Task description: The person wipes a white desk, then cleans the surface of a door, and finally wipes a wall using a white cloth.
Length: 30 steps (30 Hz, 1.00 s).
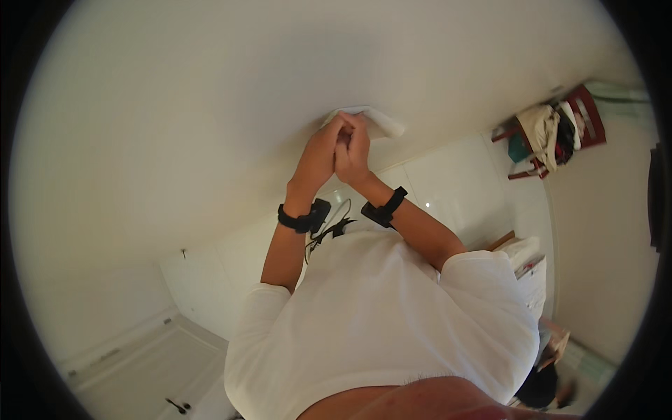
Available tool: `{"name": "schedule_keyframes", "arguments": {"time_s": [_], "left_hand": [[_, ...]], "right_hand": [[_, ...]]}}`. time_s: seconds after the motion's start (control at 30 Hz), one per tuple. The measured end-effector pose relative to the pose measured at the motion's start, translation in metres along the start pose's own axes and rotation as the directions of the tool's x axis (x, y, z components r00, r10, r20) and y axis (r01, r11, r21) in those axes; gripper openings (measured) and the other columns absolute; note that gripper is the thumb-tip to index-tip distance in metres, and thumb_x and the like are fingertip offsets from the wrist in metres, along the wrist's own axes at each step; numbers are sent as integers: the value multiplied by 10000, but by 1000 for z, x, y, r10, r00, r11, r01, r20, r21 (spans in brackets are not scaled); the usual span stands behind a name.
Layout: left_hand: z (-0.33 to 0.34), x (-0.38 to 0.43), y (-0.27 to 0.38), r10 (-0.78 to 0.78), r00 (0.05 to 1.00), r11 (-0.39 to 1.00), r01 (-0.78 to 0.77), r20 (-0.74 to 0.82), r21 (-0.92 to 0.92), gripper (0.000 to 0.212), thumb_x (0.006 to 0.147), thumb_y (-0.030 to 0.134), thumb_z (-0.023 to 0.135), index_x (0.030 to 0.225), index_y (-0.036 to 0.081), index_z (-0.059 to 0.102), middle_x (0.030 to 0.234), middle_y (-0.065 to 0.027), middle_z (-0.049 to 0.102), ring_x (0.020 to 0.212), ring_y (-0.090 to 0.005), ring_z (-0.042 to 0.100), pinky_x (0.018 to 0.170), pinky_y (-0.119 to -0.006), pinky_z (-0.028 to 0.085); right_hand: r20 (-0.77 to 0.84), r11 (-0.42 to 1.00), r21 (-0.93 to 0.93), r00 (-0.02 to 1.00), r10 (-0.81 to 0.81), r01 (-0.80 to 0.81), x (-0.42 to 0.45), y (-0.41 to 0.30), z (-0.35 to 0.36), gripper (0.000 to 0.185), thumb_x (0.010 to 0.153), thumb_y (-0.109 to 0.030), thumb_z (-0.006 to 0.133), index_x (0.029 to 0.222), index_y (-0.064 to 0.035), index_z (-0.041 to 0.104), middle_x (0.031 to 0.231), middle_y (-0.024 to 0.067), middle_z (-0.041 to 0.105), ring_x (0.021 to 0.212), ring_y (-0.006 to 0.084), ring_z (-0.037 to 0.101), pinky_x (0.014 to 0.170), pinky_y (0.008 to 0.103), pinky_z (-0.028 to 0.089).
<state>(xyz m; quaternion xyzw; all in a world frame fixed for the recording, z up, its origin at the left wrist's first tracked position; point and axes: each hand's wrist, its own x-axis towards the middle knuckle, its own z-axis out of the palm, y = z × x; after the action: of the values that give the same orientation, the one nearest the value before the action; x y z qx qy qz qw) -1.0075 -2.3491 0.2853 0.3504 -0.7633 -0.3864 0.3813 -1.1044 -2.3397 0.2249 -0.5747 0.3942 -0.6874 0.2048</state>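
Observation:
My left hand (315, 152) and my right hand (354, 155) are raised together in front of a pale wall (173, 115), with fingers curled and touching each other. A thin white sheet (387, 123), paper or cloth, spreads out behind the fingers and close to the wall. Both hands appear to grip it, though most fingertips are hidden. Around each wrist is a black strap with a black box: the left device (304, 216) and the right device (386, 207).
A dark red chair (590, 118) piled with clothes stands to the right on the light tiled floor (446, 173). White bags or cloths (530, 268) lie beside my right arm. A thin cable (344, 210) shows below my hands. Dark objects (541, 386) sit at lower right.

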Motion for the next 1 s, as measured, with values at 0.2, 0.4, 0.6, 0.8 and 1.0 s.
{"name": "schedule_keyframes", "arguments": {"time_s": [0.2,0.4,0.6,0.8,1.0], "left_hand": [[-61,-78,-34,43,853,911,180,-520,370,197,805,56,632,945,28,496,839,-124,557,785,-291,546,712,-375,458],[-86,-87,-26,101,841,816,235,-532,528,240,779,54,674,964,35,521,839,-110,526,801,-287,525,748,-396,429],[-78,-53,-4,289,935,683,-50,-207,729,263,680,11,699,921,84,622,954,-57,598,896,-254,560,785,-372,413],[-35,41,33,472,863,688,-489,182,535,269,638,-42,662,866,99,628,1103,-16,657,912,-230,614,793,-329,409],[47,122,51,680,698,589,-702,224,401,236,652,-72,620,832,81,618,1013,-23,681,816,-225,633,709,-322,417]], "right_hand": [[635,977,174,772,-14,-125,12,-40,69,398,854,-65,531,1246,-47,466,952,154,620,830,306,623,701,381,500],[722,1000,-10,692,20,-18,20,-44,92,346,848,-149,604,1175,-106,500,781,108,648,629,277,637,567,358,500],[502,998,-67,865,21,14,8,-16,54,298,846,-181,598,1099,-57,499,782,132,644,667,310,632,610,402,496],[274,966,-118,942,-192,231,29,2,-31,229,884,-155,547,1070,-22,538,998,174,531,913,359,499,847,465,402],[127,943,-315,990,-65,103,64,19,-120,266,848,-119,583,1090,-11,563,1017,164,499,934,349,474,850,456,395]]}}
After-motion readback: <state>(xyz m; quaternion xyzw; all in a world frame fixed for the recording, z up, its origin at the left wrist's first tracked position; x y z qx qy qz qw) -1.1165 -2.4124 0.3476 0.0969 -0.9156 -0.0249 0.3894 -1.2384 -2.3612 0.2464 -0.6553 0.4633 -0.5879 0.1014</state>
